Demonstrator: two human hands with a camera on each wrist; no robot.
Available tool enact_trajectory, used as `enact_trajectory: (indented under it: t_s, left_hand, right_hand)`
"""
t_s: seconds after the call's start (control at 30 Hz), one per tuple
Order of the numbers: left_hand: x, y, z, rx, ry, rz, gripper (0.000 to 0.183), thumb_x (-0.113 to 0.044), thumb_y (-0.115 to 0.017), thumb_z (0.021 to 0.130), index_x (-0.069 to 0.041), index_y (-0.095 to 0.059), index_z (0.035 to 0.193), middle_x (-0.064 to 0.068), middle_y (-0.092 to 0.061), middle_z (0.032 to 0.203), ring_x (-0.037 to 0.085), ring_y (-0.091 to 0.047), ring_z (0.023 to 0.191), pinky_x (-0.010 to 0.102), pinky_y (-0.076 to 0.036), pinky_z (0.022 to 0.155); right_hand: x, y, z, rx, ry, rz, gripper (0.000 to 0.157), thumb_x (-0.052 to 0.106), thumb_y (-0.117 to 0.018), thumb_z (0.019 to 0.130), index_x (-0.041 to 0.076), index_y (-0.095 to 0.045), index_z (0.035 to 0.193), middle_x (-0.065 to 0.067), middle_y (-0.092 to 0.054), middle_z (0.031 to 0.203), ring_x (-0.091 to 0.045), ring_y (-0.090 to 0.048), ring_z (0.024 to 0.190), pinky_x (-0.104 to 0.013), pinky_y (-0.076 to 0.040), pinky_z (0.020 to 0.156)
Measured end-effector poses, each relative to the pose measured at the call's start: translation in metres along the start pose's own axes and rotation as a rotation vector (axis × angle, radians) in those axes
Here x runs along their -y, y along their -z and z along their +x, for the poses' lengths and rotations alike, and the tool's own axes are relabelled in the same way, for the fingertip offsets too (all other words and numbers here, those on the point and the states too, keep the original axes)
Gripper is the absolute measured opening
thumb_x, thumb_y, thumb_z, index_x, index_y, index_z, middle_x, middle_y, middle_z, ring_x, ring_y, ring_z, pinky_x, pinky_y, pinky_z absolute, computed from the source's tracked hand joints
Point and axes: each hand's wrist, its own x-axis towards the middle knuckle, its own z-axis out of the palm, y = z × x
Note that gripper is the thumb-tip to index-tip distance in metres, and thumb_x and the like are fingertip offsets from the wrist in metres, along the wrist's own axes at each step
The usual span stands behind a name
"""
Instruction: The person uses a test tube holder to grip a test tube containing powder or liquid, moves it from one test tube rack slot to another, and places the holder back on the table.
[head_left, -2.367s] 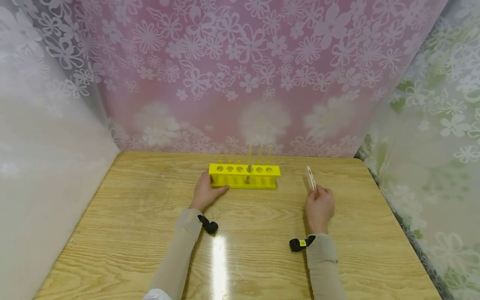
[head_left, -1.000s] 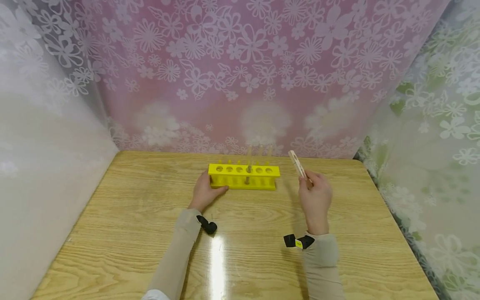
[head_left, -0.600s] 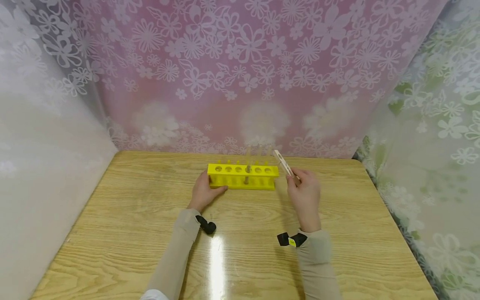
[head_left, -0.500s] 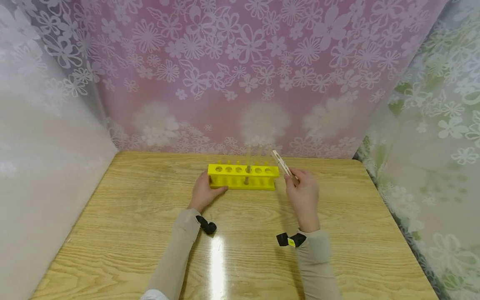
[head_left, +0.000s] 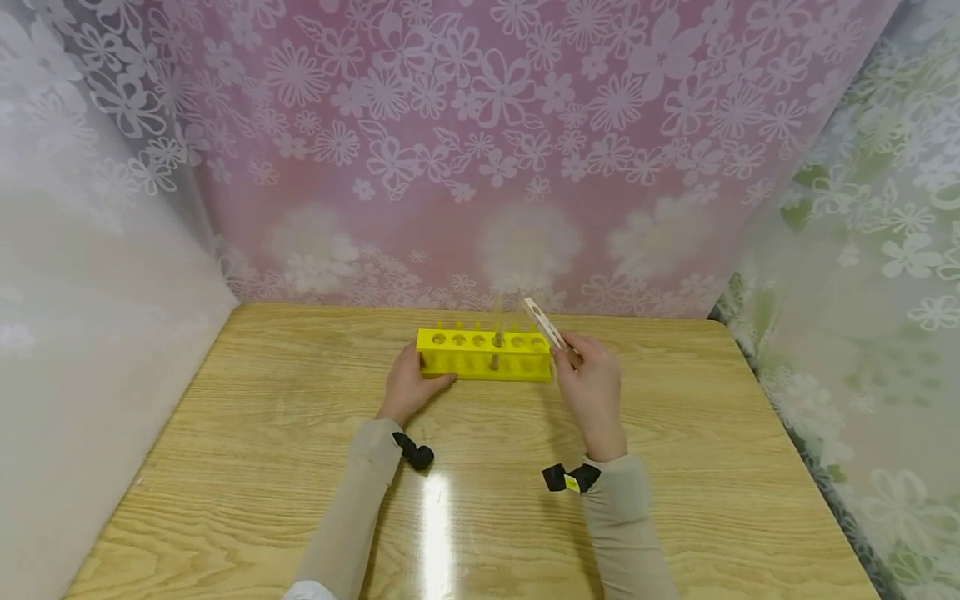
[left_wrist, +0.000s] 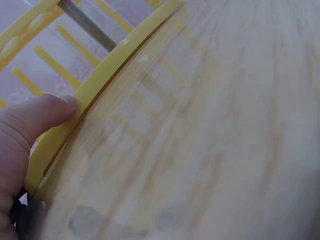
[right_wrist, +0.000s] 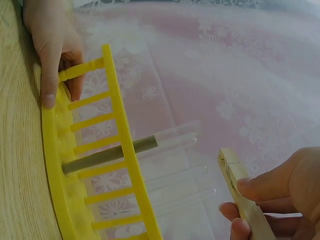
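Observation:
A yellow test tube rack [head_left: 457, 360] stands on the wooden table, and my left hand [head_left: 407, 387] grips its left end. In the left wrist view the thumb [left_wrist: 57, 107] presses on the front edge of its base. One glass test tube [right_wrist: 111, 153] holding a dark grey-brown filling stands in a rack hole. Behind it, two clear tubes [right_wrist: 177, 177] rise at the back of the rack. My right hand [head_left: 592, 387] pinches a wooden test tube clamp [head_left: 543, 323], tilted up and left over the rack's right end. The clamp's tip is apart from the tubes in the right wrist view.
The wooden table [head_left: 262, 467] ends at a pink flowered curtain [head_left: 480, 167] behind the rack. Pale flowered sheets hang along the left and right sides. Small yellow pegs [head_left: 459, 324] stick up along the rack's back.
My right hand has lifted the wooden clamp and carried it left, from the table right of the rack to over its right end. My left hand stays on the rack.

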Motion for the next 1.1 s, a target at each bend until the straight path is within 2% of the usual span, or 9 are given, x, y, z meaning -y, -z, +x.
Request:
enact_trajectory:
  t_s: [0.33,0.73,1.1]
  left_hand:
    - [0.001,0.000,0.000,-0.004,-0.012,0.001,0.076,-0.040,-0.085,0.078,-0.011,-0.049,0.138,0.011,-0.058,0.122,0.028,-0.057,0.108,0.047,-0.048,0.092]
    - [-0.002,0.001,-0.002,0.003,-0.004,-0.002,0.075,-0.039,-0.085,0.078,-0.010,-0.049,0.137,0.011,-0.058,0.120,0.028,-0.057,0.107,0.046,-0.048,0.092]
    - [-0.003,0.001,-0.002,0.003,-0.004,-0.008,0.074,-0.039,-0.084,0.079,-0.011,-0.049,0.137,0.011,-0.058,0.120,0.028,-0.056,0.107,0.046,-0.048,0.091]
  right_hand:
    - [0.010,-0.004,0.001,0.058,0.000,-0.009,0.025,0.010,-0.077,0.088,0.000,-0.074,0.109,-0.018,-0.071,0.102,-0.029,-0.067,0.077,-0.042,-0.057,0.063]
    - [0.016,-0.009,-0.001,0.089,0.025,-0.024,0.025,0.011,-0.079,0.086,0.000,-0.075,0.107,-0.016,-0.071,0.100,-0.026,-0.066,0.073,-0.038,-0.057,0.060]
    - [0.018,-0.008,-0.001,0.039,0.096,-0.156,0.029,0.019,-0.080,0.085,0.008,-0.077,0.111,-0.010,-0.072,0.096,-0.024,-0.063,0.065,-0.037,-0.046,0.050]
